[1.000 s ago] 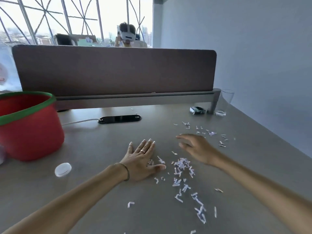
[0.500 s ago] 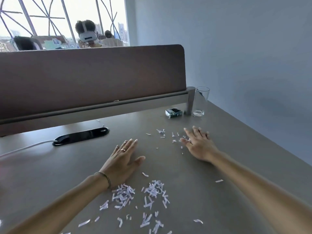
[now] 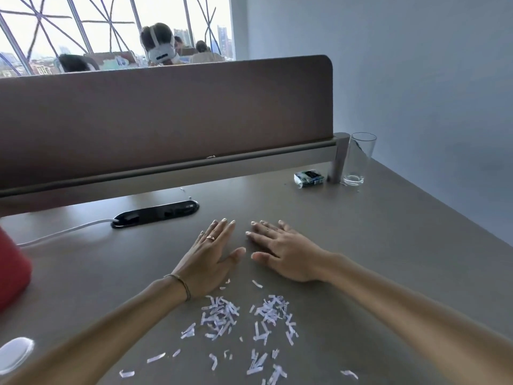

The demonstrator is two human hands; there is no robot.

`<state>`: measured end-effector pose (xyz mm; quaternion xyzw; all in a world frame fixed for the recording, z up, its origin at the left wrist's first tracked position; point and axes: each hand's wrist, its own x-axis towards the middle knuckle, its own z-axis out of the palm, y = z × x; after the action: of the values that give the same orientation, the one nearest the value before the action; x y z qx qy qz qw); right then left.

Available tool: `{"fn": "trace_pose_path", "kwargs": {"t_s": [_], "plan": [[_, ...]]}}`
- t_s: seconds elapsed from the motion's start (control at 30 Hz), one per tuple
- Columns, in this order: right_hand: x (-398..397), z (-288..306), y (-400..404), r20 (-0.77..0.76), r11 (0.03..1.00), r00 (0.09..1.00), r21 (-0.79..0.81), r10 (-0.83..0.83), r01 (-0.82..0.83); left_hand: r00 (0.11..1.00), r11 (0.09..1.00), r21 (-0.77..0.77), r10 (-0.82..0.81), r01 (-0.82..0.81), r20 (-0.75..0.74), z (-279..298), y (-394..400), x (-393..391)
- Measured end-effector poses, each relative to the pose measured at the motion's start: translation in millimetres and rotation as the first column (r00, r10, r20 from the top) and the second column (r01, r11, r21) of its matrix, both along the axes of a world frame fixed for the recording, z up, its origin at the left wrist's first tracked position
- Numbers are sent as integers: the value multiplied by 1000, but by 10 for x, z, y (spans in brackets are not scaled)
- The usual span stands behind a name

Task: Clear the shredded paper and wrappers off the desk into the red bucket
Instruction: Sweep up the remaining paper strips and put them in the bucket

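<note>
White shredded paper (image 3: 244, 320) lies in two loose heaps on the grey desk (image 3: 388, 245), with stray strips nearer the front edge. My left hand (image 3: 208, 259) and my right hand (image 3: 280, 254) lie flat on the desk side by side, just beyond the heaps, fingers straight, thumbs almost touching. Neither hand holds anything. Only a red sliver of the bucket (image 3: 12, 273) shows at the left edge. A crumpled blue and white wrapper (image 3: 308, 177) lies at the back right.
An empty drinking glass (image 3: 358, 159) stands beside the divider post at the back right. A black cable port (image 3: 155, 213) with a white cord sits behind my left hand. A white lid (image 3: 15, 354) lies at the lower left. A brown divider panel (image 3: 166, 115) closes the back.
My right hand has swept in from the far right scraps to lie flat beside my left hand. The scattered strips behind it are gone from view. The view swung right, then partly back.
</note>
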<state>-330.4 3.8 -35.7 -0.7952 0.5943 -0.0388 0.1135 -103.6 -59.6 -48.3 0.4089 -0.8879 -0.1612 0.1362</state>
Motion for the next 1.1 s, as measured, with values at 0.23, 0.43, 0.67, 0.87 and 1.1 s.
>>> {"fn": "trace_pose_path", "kwargs": {"t_s": [0.23, 0.43, 0.67, 0.87, 1.1], "plan": [[-364, 118, 1036, 199, 985, 970, -72, -139, 156, 993, 995, 97, -43, 33, 109, 103, -86, -623], [-1139, -40, 1691, 106, 869, 865, -19, -490, 494, 930, 952, 56, -306, 301, 205, 67, 559, -844], [-699, -71, 1415, 27, 893, 893, 3, -450, 450, 905, 877, 232, -389, 422, -175, 263, 1077, -278], [-70, -64, 1080, 34, 964, 964, -12, -263, 264, 954, 968, 17, -244, 250, -172, 379, 1261, 400], [688, -4, 1334, 93, 998, 994, 23, -53, 51, 1000, 999, -16, 28, -28, 4, 83, 1090, 1166]]}}
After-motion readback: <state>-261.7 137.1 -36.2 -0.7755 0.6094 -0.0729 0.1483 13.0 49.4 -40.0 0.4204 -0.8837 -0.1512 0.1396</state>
